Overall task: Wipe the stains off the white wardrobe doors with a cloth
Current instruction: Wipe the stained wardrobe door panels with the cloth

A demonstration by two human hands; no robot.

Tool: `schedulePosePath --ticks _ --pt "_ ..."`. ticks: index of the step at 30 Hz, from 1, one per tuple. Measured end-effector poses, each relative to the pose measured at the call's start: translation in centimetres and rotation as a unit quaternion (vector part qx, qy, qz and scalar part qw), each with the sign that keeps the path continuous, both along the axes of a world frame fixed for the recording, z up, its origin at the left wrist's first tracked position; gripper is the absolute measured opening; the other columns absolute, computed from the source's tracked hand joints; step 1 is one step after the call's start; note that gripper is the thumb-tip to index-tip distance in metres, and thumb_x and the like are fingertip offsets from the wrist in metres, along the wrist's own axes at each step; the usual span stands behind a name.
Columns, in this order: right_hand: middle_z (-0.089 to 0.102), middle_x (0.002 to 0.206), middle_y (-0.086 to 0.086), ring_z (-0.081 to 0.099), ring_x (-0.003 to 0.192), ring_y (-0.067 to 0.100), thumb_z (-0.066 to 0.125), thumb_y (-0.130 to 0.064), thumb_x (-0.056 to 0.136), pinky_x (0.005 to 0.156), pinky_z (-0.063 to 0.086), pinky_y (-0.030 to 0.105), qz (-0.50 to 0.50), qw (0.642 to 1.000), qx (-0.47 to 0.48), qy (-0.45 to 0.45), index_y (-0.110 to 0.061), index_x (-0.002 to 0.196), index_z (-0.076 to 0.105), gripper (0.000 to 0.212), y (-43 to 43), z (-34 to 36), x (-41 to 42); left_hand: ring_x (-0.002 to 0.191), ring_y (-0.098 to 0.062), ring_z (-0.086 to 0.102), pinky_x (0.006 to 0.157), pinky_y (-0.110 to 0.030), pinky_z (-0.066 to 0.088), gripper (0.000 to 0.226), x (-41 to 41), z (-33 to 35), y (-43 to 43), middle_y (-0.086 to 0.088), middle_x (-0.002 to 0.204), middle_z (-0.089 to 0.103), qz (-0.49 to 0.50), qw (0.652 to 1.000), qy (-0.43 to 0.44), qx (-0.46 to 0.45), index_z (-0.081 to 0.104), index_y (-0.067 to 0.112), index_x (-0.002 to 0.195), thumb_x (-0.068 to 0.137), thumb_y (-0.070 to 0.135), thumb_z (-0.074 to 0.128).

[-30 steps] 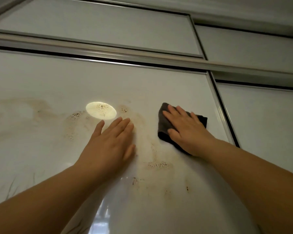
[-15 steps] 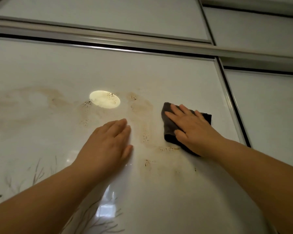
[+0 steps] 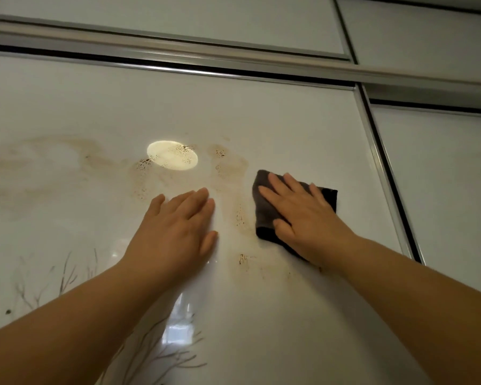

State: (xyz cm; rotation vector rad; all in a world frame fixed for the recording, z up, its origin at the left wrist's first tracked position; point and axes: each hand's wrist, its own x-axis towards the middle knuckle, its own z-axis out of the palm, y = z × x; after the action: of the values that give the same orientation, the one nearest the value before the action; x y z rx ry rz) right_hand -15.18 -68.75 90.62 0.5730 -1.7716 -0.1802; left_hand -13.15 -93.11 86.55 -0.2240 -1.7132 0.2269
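A glossy white wardrobe door [image 3: 275, 120] fills the view. Brown stains [image 3: 231, 168] smear across its middle, with dark specks around a bright light reflection [image 3: 172, 159] and fainter smudges to the left. My right hand [image 3: 303, 215] presses a dark grey cloth [image 3: 261, 218] flat against the door, just right of the stained strip. The cloth's corners stick out above and below my fingers. My left hand [image 3: 178, 232] lies flat on the door, palm down, fingers together, holding nothing, a short gap left of the cloth.
A silver metal frame [image 3: 383, 173] runs down the door's right edge, with a second white door [image 3: 442, 176] beyond it. A horizontal metal rail [image 3: 178, 51] crosses above, with upper panels over it. A faint printed branch pattern [image 3: 161, 348] marks the lower door.
The view has tilted down a little, showing more of the lower door. My right hand has slid the cloth slightly down the door. My left hand has kept its flat pose.
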Motion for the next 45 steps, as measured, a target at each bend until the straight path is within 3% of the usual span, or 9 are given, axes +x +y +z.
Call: schedulePosePath --ticks 6,14,21,28,31,35,38,41,45 --pt "-0.004 0.158 -0.004 -0.007 0.143 0.020 0.029 -0.036 0.091 0.112 -0.003 0.052 -0.027 0.991 -0.133 -0.009 -0.026 0.148 0.008 0.061 -1.4 4.1 -0.2 0.136 -0.016 0.028 0.111 -0.055 0.012 0.061 0.8 -0.2 0.3 0.003 0.151 0.029 0.033 0.999 -0.019 0.013 0.031 0.024 0.142 0.089 0.051 0.020" --pt "-0.009 0.157 -0.011 -0.015 0.142 0.011 0.030 -0.052 0.093 0.112 -0.010 0.045 0.026 1.000 0.005 0.016 -0.037 0.147 0.005 0.061 -3.1 -2.4 -0.2 0.134 -0.023 0.031 0.110 -0.045 0.024 0.058 0.8 -0.4 1.4 -0.005 0.149 0.033 -0.011 1.000 -0.009 0.024 0.035 0.015 0.141 0.092 0.045 0.026" --pt "-0.009 0.157 -0.008 -0.011 0.143 0.017 0.031 -0.047 0.094 0.112 -0.006 0.050 -0.012 0.992 -0.120 -0.024 -0.032 0.148 0.007 0.061 -3.5 1.1 -0.1 0.135 -0.019 0.025 0.106 -0.027 0.016 0.058 0.5 -0.4 0.4 -0.003 0.151 0.029 -0.059 0.998 0.014 0.008 0.033 0.014 0.143 0.092 0.043 0.035" --pt "-0.011 0.156 -0.012 -0.017 0.141 0.011 0.031 -0.044 0.094 0.113 -0.010 0.047 0.023 0.996 -0.087 -0.023 -0.038 0.146 0.005 0.059 -7.3 -5.3 0.9 0.132 -0.026 0.032 0.107 -0.037 0.024 0.050 -0.9 0.4 -1.1 -0.008 0.147 0.036 -0.078 0.996 0.023 -0.048 0.037 0.012 0.140 0.093 0.030 0.031" --pt "-0.008 0.156 -0.015 -0.013 0.142 0.009 0.028 -0.040 0.095 0.114 -0.007 0.043 -0.015 0.996 -0.082 -0.031 -0.040 0.146 0.008 0.055 -5.0 -6.6 1.4 0.138 -0.024 0.019 0.110 -0.039 0.018 0.052 -1.0 0.7 -1.5 -0.005 0.153 0.022 -0.090 0.994 -0.004 -0.058 0.024 0.015 0.145 0.094 0.023 0.021" --pt "-0.004 0.158 -0.009 -0.006 0.143 0.020 0.030 -0.028 0.098 0.113 0.001 0.049 -0.061 0.975 -0.202 -0.075 -0.037 0.147 0.010 0.053 -2.9 -3.0 1.6 0.142 -0.018 -0.003 0.115 -0.037 0.004 0.054 -0.8 -0.1 -2.2 -0.002 0.157 -0.002 -0.093 0.992 -0.009 -0.089 0.004 0.019 0.148 0.096 0.020 0.019" --pt "-0.007 0.158 -0.005 -0.009 0.143 0.024 0.028 -0.036 0.098 0.112 0.000 0.055 -0.052 0.964 -0.248 -0.081 -0.032 0.148 0.006 0.054 -6.0 -1.7 1.2 0.142 -0.015 -0.006 0.113 -0.034 -0.005 0.056 -0.2 -1.3 -2.6 0.002 0.156 -0.005 -0.102 0.989 -0.022 -0.108 0.003 0.020 0.148 0.093 0.027 0.011" --pt "-0.014 0.156 -0.008 -0.018 0.141 0.019 0.028 -0.051 0.094 0.111 -0.008 0.053 -0.013 0.976 -0.208 -0.069 -0.034 0.147 0.001 0.062 -9.7 -4.8 0.8 0.142 -0.013 -0.001 0.113 -0.034 -0.003 0.060 0.3 -2.3 -2.3 0.002 0.155 0.005 -0.118 0.987 -0.026 -0.103 0.007 0.021 0.147 0.088 0.033 0.000" --pt "-0.017 0.155 -0.011 -0.024 0.139 0.013 0.009 -0.058 0.086 0.111 -0.013 0.046 -0.041 0.994 -0.104 -0.019 -0.038 0.145 -0.007 0.065 -8.2 -9.7 0.4 0.142 -0.014 -0.001 0.114 -0.037 -0.002 0.053 -0.5 -3.2 -2.3 0.001 0.154 0.000 -0.079 0.991 -0.038 -0.102 0.002 0.019 0.145 0.095 0.034 0.007"
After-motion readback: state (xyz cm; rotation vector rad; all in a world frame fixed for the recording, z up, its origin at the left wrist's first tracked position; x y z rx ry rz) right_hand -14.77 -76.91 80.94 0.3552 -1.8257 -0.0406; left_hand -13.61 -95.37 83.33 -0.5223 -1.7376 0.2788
